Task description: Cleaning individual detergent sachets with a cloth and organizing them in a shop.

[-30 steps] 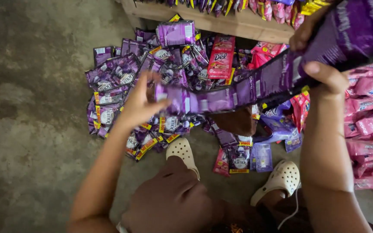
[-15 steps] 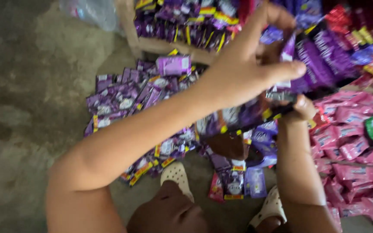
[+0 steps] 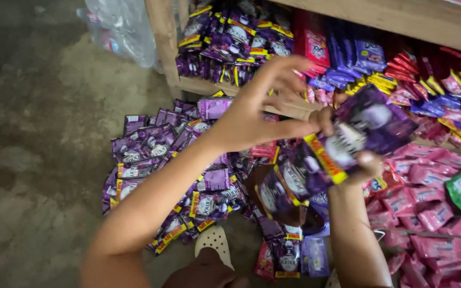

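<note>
Wooden shelf (image 3: 348,16) of purple sachets (image 3: 230,37)

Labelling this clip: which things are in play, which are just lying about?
In play:
left hand
right hand
strip of purple sachets, held by both hands

Lying about:
purple sachets on floor
pink sachets
wooden shelf
plastic bag
white shoe

Two bare forearms and hands, with no sleeves, watch, rings or bracelets visible. The left hand (image 3: 252,114) and right hand (image 3: 364,162) have short, unpainted fingernails. Below them is one foot in a cream-white clog-style shoe (image 3: 215,245) with round ventilation holes across its rounded toe; a bare knee sits beside it.
</note>
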